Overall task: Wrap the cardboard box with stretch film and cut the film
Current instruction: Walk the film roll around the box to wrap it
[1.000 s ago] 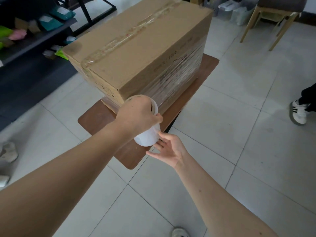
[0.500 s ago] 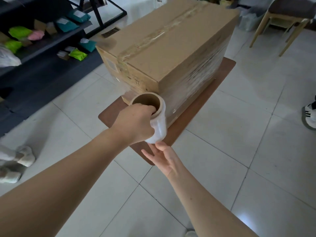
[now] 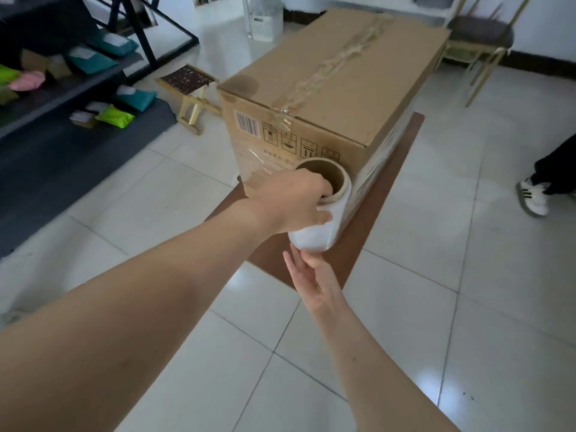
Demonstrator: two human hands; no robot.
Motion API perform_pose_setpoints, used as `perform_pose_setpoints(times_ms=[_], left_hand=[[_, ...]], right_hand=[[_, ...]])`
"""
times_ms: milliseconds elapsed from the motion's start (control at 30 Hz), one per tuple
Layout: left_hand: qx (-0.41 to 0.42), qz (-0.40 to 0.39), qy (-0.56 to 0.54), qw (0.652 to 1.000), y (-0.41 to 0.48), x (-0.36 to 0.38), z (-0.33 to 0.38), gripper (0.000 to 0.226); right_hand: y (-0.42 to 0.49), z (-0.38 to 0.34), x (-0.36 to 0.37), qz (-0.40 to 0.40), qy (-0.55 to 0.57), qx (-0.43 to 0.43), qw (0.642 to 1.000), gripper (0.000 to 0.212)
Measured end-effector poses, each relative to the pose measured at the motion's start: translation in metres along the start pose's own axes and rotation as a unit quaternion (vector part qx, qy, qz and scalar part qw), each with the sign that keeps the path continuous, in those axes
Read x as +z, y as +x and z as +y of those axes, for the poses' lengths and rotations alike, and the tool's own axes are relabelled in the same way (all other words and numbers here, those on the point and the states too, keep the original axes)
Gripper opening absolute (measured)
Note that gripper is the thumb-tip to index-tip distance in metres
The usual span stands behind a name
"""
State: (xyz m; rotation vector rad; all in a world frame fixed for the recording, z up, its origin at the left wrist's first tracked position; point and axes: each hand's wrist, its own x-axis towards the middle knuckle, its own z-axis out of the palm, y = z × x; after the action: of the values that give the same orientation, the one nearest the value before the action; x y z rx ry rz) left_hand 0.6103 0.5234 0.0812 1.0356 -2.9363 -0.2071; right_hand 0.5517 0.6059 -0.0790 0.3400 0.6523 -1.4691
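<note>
A large cardboard box (image 3: 343, 82) stands on a low brown table (image 3: 386, 194). Clear stretch film covers its lower sides. The stretch film roll (image 3: 324, 226), white with a brown cardboard core, stands upright against the box's near corner. My left hand (image 3: 293, 201) grips the roll's top, fingers hooked into the core. Under the roll's bottom end my right hand (image 3: 311, 275) is spread flat, fingertips touching it.
A dark shelf (image 3: 62, 85) with coloured parcels runs along the left. A small folding stool (image 3: 190, 88) stands left of the box, a chair (image 3: 480, 39) behind it. Another person's shoe (image 3: 533, 198) is on the right. White tiled floor surrounds the table.
I have walked around the box from its long side to its short end. The roll came with me, from the right-hand face to the near corner, both hands staying on it.
</note>
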Motion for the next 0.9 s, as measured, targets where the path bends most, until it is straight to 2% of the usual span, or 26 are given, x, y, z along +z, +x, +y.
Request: perform_pose_setpoints(times_ms=[200,333,400,500,600,767,900], left_hand=[[0.037,-0.024,-0.028,0.999,0.001,-0.001,-0.029,0.014],[0.048,-0.073,-0.038,0.995,0.002,-0.006,-0.048,0.009],[0.050,-0.102,-0.021,0.993,0.003,-0.007,-0.055,0.018],[0.060,-0.067,-0.015,0.996,0.010,-0.008,-0.063,0.036],[0.095,-0.036,-0.033,0.994,0.015,-0.009,-0.074,0.038],[0.167,-0.110,-0.088,0.976,0.023,-0.015,-0.105,0.029],[0.239,-0.141,-0.063,0.959,0.028,-0.020,-0.124,0.023]], right_hand=[[-0.001,-0.014,0.000,0.021,0.019,-0.033,0.999,0.028],[0.008,-0.003,0.011,0.032,0.014,-0.003,0.999,0.026],[0.010,0.006,0.020,0.034,0.016,-0.001,0.999,0.027],[0.015,0.022,0.030,0.035,0.025,-0.017,0.999,0.029],[0.024,0.039,0.034,0.030,0.050,-0.039,0.998,0.032],[0.042,0.067,0.043,0.027,0.087,-0.092,0.992,0.038],[0.056,0.091,0.055,0.036,0.104,-0.157,0.981,0.034]])
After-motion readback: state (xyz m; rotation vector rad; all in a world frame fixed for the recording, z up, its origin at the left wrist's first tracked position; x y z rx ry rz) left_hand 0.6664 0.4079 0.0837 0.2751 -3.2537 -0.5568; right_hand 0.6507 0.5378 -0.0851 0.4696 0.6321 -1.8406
